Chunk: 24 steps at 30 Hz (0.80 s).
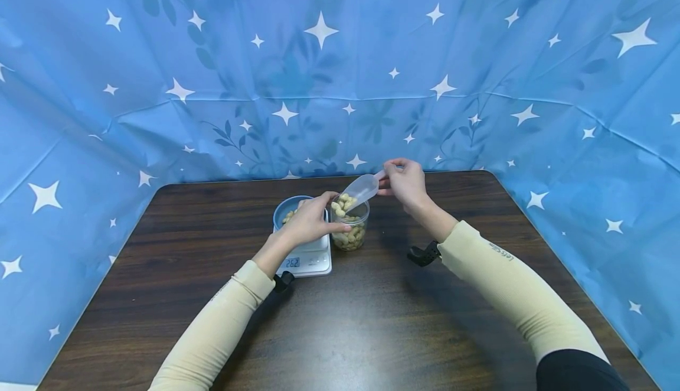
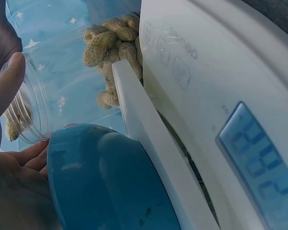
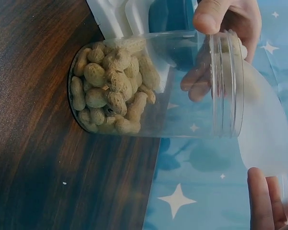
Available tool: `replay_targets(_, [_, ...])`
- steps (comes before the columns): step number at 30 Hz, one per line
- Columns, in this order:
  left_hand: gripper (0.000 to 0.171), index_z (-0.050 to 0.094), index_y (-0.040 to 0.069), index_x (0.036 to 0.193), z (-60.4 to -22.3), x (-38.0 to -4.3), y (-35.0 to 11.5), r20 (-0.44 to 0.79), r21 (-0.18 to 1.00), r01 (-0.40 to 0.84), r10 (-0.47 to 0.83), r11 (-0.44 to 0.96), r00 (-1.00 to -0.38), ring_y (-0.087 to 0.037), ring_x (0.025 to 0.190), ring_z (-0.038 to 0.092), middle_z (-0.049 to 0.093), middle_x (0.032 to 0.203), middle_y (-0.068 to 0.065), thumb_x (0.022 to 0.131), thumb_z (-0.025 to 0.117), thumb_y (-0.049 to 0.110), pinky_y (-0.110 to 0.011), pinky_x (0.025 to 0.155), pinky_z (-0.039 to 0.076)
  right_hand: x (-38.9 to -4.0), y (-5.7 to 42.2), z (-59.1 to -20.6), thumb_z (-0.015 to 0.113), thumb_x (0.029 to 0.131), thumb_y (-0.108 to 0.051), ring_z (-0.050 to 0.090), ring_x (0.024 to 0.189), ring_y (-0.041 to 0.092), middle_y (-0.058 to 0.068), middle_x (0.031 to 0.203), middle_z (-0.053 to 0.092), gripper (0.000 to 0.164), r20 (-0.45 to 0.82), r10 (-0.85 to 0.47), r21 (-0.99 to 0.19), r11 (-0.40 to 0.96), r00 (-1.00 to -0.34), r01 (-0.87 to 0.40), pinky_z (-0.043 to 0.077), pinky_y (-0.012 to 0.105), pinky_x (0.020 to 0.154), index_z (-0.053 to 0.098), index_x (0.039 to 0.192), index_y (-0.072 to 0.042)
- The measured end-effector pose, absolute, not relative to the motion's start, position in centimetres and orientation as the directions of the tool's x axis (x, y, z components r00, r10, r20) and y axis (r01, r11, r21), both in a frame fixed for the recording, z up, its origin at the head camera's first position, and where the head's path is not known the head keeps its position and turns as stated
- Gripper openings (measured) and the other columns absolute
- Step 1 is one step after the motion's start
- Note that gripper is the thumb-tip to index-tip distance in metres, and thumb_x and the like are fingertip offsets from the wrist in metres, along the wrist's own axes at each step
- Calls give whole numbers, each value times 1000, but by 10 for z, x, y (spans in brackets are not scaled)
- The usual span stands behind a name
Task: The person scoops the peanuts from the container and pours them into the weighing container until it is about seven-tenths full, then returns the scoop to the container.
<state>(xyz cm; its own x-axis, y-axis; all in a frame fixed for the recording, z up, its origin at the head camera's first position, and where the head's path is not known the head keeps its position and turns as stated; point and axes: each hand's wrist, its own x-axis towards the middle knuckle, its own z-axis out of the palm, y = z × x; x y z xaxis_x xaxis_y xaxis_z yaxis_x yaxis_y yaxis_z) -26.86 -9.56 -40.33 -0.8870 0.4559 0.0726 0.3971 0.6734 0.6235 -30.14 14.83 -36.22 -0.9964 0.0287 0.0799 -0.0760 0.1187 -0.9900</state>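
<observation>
A clear plastic jar [image 1: 363,220] stands upright on the table, its lower part filled with unshelled peanuts [image 3: 116,91]. My left hand [image 1: 305,221] holds it near the rim, thumb on the near side and fingers at the far side. With my right hand [image 1: 406,184] I pinch the handle of a translucent scoop [image 1: 363,188] above the jar. The scoop tilts down to the left, its front over the jar's mouth, with several peanuts [image 1: 344,203] at its front end.
Left of the jar, a white kitchen scale [image 1: 313,266] with a lit display bears a blue bowl [image 2: 101,172] holding some peanuts, partly hidden by my left hand. The dark wooden table [image 1: 372,332] ends at a blue star-patterned curtain [image 1: 340,72].
</observation>
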Motion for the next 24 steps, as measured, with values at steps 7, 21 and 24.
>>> replay_targets(7, [86,43,6,153,-403,-266,-96,81,626,403,458,667,-885,-29,128,56,61,138,-11,88,79,51,-56,116,25,-302,152,-364,49,110,-13,72,73,16,21,97,69,31,63,43,-995,84,-997,-59,60,40,75,54,130,10])
replay_targets(21, [90,40,5,155,-405,-265,-97,91,645,411,469,644,-878,-31,131,54,55,144,-14,88,80,49,-52,104,44,-301,157,-367,50,109,-13,72,75,17,15,92,70,32,38,48,-999,3,-998,-38,60,36,73,54,131,10])
replay_targets(24, [93,38,5,157,-405,-263,-100,100,639,417,468,647,-878,-33,135,49,49,150,-15,88,80,50,-56,108,40,-301,158,-368,50,109,-13,72,74,16,11,88,70,35,37,47,-999,-6,-998,-37,60,35,72,52,133,12])
